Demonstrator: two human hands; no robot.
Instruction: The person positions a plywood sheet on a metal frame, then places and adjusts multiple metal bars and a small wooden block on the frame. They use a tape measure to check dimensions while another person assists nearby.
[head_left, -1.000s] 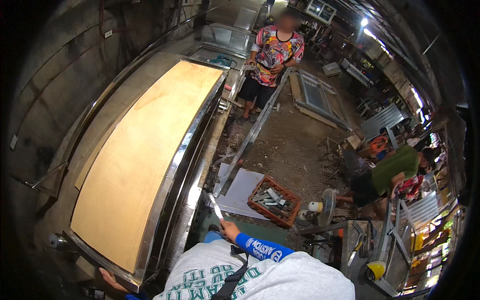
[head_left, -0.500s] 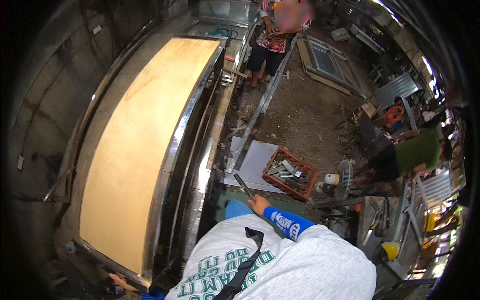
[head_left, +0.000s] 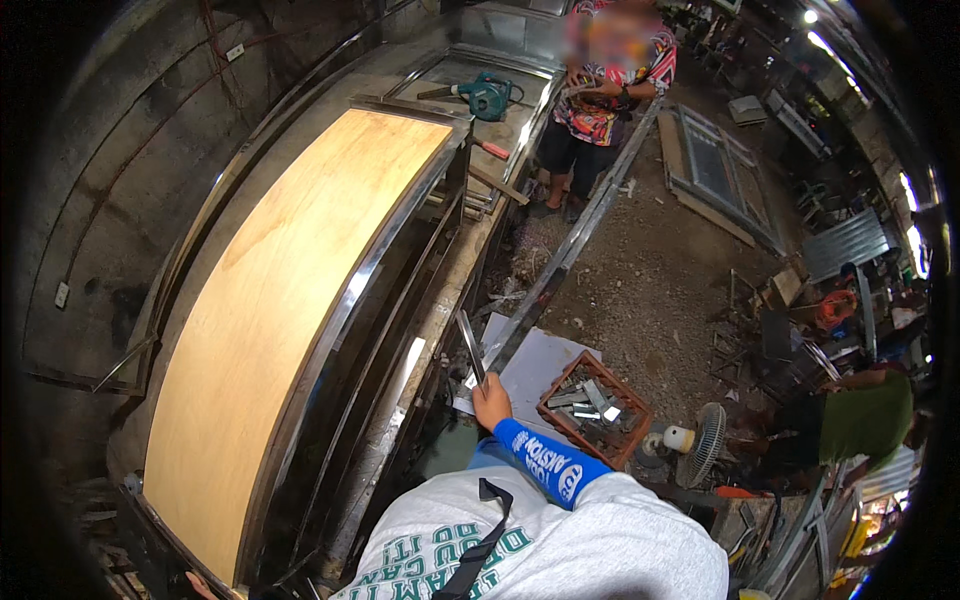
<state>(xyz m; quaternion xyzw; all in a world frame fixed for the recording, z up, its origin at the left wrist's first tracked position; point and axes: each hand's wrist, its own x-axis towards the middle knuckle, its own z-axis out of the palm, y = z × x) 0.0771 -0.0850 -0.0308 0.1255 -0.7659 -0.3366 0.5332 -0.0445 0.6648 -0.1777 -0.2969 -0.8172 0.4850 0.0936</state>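
Seen from a head camera in a cluttered workshop: a long, pale wooden panel (head_left: 290,320) in a metal frame (head_left: 345,300) fills the left side, running away from the wearer. Beside its right edge, lower down, runs a worn tabletop (head_left: 458,265).

The wearer's right hand (head_left: 491,402), below a blue sleeve (head_left: 550,460), is closed around 1 end of a slim metal strip (head_left: 470,342). The strip points up and away, to the right of the panel and apart from it. The left hand (head_left: 199,588) shows only as a bit of skin at the bottom edge, near the panel's closest end; whether it grips anything cannot be told.

Past the panel's far end sit a teal power tool (head_left: 488,97) and a red-handled object (head_left: 490,149). Near them, a co-worker (head_left: 612,115) in a multicoloured shirt stands with both hands held together in front.

To the right of the wearer's right hand, an orange-brown crate (head_left: 632,437) holds metal offcuts (head_left: 590,400), with a fan (head_left: 706,440) next to it. A long metal bar (head_left: 575,250) stretches across the floor area toward the co-worker.
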